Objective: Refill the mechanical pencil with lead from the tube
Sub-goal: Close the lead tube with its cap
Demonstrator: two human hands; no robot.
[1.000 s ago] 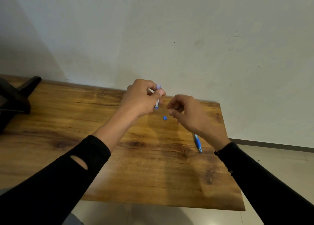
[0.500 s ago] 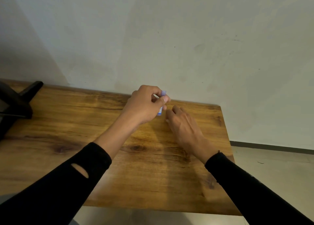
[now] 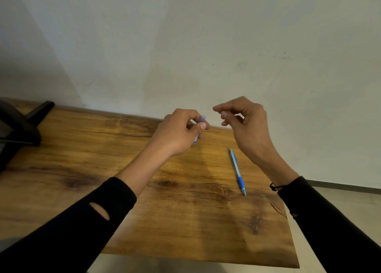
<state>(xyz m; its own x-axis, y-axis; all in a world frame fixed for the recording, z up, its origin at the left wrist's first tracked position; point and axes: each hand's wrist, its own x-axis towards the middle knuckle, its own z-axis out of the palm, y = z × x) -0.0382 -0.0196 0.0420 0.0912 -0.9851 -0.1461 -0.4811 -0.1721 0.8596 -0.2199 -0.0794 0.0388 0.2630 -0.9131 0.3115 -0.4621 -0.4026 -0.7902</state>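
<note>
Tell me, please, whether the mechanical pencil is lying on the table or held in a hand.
Lying on the table: the mechanical pencil rests flat on the wooden table, touched by neither hand.

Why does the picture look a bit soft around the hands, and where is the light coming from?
Head view: the left hand and right hand are slightly motion-blurred; the pencil on the table is sharper. Soft, glare-free light casts diagonal shadows on the wall; its source is outside the frame.
</note>
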